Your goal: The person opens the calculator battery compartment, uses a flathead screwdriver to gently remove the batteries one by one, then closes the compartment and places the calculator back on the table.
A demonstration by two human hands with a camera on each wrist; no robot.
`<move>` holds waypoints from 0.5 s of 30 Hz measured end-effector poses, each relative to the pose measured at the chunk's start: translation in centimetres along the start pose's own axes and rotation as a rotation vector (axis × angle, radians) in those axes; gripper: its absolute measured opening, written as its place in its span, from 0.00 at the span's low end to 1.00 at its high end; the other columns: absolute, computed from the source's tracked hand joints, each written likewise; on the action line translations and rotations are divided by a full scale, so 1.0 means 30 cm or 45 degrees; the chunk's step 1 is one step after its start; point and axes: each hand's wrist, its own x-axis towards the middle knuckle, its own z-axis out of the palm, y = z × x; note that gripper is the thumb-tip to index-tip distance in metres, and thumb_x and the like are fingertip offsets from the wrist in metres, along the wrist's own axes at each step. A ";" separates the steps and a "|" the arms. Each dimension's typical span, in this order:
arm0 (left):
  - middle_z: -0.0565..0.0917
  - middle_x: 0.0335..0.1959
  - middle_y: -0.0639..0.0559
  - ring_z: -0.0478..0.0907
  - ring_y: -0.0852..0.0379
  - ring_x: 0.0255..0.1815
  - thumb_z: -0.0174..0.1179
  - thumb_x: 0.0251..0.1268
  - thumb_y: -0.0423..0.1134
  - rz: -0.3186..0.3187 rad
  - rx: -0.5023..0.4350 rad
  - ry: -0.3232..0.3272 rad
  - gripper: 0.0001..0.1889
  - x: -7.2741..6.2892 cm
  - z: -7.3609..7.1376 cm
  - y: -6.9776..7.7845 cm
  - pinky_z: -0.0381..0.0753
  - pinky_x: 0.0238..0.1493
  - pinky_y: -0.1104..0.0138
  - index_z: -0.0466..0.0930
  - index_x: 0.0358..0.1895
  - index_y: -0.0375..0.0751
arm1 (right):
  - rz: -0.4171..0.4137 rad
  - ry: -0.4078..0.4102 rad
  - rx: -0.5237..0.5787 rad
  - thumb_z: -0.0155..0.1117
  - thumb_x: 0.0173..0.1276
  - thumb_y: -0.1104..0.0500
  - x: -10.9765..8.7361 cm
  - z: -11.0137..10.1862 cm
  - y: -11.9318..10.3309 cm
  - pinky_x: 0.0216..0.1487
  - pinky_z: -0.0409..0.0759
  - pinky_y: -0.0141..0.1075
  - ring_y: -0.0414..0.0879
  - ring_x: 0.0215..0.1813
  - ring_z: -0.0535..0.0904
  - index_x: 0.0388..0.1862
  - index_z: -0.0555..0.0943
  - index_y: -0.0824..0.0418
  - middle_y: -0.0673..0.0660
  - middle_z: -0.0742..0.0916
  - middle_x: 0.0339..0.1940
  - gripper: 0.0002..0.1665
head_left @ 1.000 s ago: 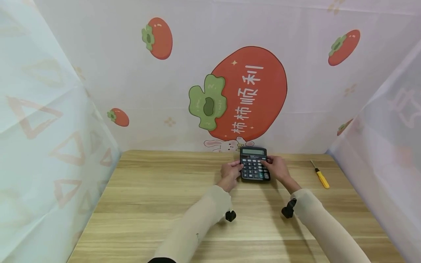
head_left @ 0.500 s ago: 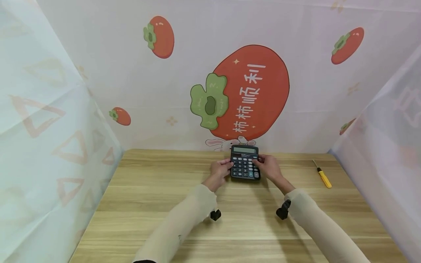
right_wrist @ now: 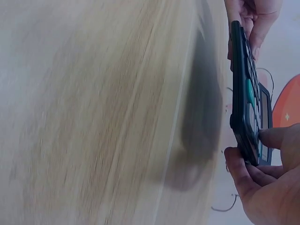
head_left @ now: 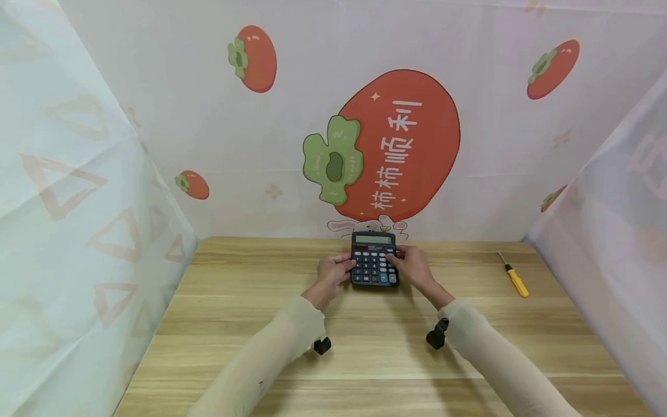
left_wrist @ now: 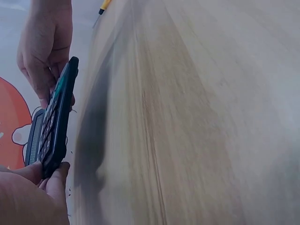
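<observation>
A dark calculator [head_left: 374, 259] with a grey display is held up over the table's back part, its keys facing the head camera. My left hand [head_left: 334, 271] pinches its left edge, thumb on the front and fingers behind. On the opposite edge, my right hand [head_left: 413, 267] grips it the same way, the thumb lying over the keys at the upper right. Both wrist views show the calculator [left_wrist: 58, 117] side-on, apart from the wood, with its shadow beneath. In the right wrist view, the right-hand fingers [right_wrist: 243, 174] curl under its back.
A screwdriver [head_left: 513, 276] with a yellow handle lies on the wooden table [head_left: 250, 313] at the right. Behind the table rises a white backdrop [head_left: 484, 145] printed with persimmons, and fabric side walls stand left and right.
Both hands have carried the calculator to the left along the table's back, keeping the same grip. The screwdriver has stayed in its place.
</observation>
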 end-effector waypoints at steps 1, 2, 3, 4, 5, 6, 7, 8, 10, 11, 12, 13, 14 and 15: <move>0.85 0.60 0.32 0.86 0.41 0.61 0.66 0.70 0.23 -0.002 0.005 0.002 0.17 -0.002 -0.008 0.001 0.88 0.59 0.57 0.84 0.60 0.28 | 0.003 -0.002 0.002 0.67 0.78 0.57 0.000 0.006 -0.005 0.52 0.90 0.48 0.54 0.49 0.89 0.65 0.81 0.74 0.68 0.91 0.51 0.26; 0.85 0.61 0.33 0.86 0.41 0.61 0.66 0.70 0.23 -0.001 0.013 0.006 0.17 -0.001 -0.017 0.001 0.87 0.59 0.57 0.84 0.60 0.28 | 0.004 -0.007 0.008 0.67 0.78 0.57 -0.002 0.013 -0.010 0.52 0.90 0.48 0.54 0.49 0.89 0.65 0.81 0.74 0.67 0.91 0.51 0.26; 0.85 0.61 0.33 0.85 0.41 0.61 0.66 0.70 0.23 -0.003 0.019 0.012 0.17 0.000 -0.025 0.000 0.87 0.59 0.57 0.84 0.60 0.28 | 0.006 -0.010 0.013 0.67 0.78 0.57 -0.002 0.019 -0.015 0.51 0.90 0.47 0.53 0.49 0.89 0.65 0.81 0.74 0.67 0.91 0.51 0.26; 0.84 0.62 0.33 0.85 0.41 0.62 0.66 0.69 0.24 -0.003 0.028 0.014 0.17 0.000 -0.033 0.001 0.87 0.60 0.56 0.84 0.60 0.28 | 0.006 -0.010 0.020 0.67 0.78 0.56 -0.003 0.025 -0.020 0.51 0.90 0.47 0.53 0.48 0.89 0.65 0.81 0.74 0.67 0.91 0.50 0.26; 0.84 0.62 0.33 0.85 0.41 0.62 0.66 0.69 0.24 -0.004 0.036 0.018 0.17 -0.002 -0.040 0.003 0.86 0.60 0.56 0.84 0.60 0.29 | 0.008 -0.013 0.026 0.67 0.78 0.56 -0.002 0.031 -0.024 0.51 0.90 0.47 0.53 0.48 0.89 0.65 0.81 0.73 0.66 0.91 0.50 0.26; 0.84 0.62 0.33 0.85 0.41 0.62 0.66 0.69 0.24 -0.003 0.050 0.020 0.17 -0.003 -0.046 0.006 0.86 0.60 0.56 0.84 0.60 0.29 | 0.013 -0.016 0.030 0.67 0.78 0.56 -0.002 0.036 -0.027 0.51 0.90 0.46 0.52 0.48 0.89 0.66 0.81 0.73 0.66 0.91 0.50 0.26; 0.84 0.62 0.33 0.85 0.41 0.62 0.66 0.70 0.24 -0.002 0.064 0.020 0.17 -0.005 -0.052 0.008 0.86 0.61 0.56 0.84 0.60 0.29 | 0.018 -0.019 0.035 0.67 0.79 0.56 -0.002 0.041 -0.031 0.51 0.90 0.46 0.52 0.47 0.88 0.66 0.81 0.73 0.66 0.91 0.50 0.25; 0.84 0.62 0.34 0.85 0.41 0.62 0.66 0.70 0.24 -0.003 0.074 0.019 0.17 -0.007 -0.057 0.011 0.86 0.61 0.56 0.84 0.60 0.30 | 0.019 -0.020 0.037 0.66 0.79 0.56 -0.002 0.046 -0.034 0.51 0.90 0.46 0.51 0.47 0.88 0.66 0.81 0.73 0.66 0.91 0.50 0.25; 0.85 0.62 0.34 0.85 0.41 0.62 0.66 0.70 0.25 0.000 0.093 0.016 0.16 -0.010 -0.067 0.013 0.86 0.61 0.56 0.85 0.60 0.30 | 0.020 -0.018 0.040 0.67 0.79 0.56 -0.002 0.057 -0.039 0.51 0.90 0.45 0.51 0.47 0.89 0.65 0.82 0.72 0.65 0.91 0.50 0.25; 0.85 0.62 0.34 0.85 0.41 0.62 0.66 0.70 0.25 0.000 0.100 0.015 0.16 -0.013 -0.073 0.013 0.87 0.60 0.56 0.85 0.59 0.30 | 0.018 -0.019 0.039 0.67 0.79 0.56 -0.002 0.062 -0.041 0.51 0.90 0.45 0.51 0.47 0.89 0.65 0.82 0.71 0.65 0.91 0.50 0.24; 0.85 0.61 0.34 0.85 0.41 0.62 0.66 0.70 0.25 0.000 0.110 0.016 0.16 -0.015 -0.078 0.014 0.87 0.60 0.57 0.85 0.59 0.30 | 0.014 -0.020 0.038 0.67 0.79 0.56 -0.002 0.067 -0.042 0.51 0.90 0.45 0.51 0.47 0.89 0.65 0.82 0.71 0.65 0.91 0.50 0.24; 0.85 0.61 0.34 0.85 0.41 0.62 0.66 0.70 0.25 0.001 0.119 0.017 0.16 -0.018 -0.083 0.014 0.87 0.60 0.57 0.85 0.59 0.30 | 0.011 -0.021 0.041 0.67 0.79 0.56 -0.002 0.071 -0.044 0.51 0.90 0.45 0.51 0.48 0.89 0.66 0.82 0.71 0.65 0.91 0.50 0.24; 0.85 0.61 0.34 0.85 0.41 0.62 0.67 0.70 0.25 0.001 0.128 0.018 0.16 -0.020 -0.089 0.014 0.87 0.59 0.57 0.85 0.59 0.30 | 0.006 -0.022 0.043 0.67 0.79 0.56 -0.002 0.076 -0.046 0.51 0.90 0.45 0.51 0.48 0.89 0.66 0.82 0.72 0.65 0.91 0.50 0.25; 0.85 0.61 0.34 0.85 0.41 0.61 0.67 0.70 0.25 0.002 0.139 0.020 0.16 -0.022 -0.094 0.013 0.87 0.59 0.57 0.85 0.59 0.31 | 0.001 -0.022 0.048 0.67 0.79 0.57 -0.003 0.080 -0.048 0.51 0.91 0.45 0.51 0.48 0.89 0.66 0.81 0.72 0.65 0.91 0.50 0.25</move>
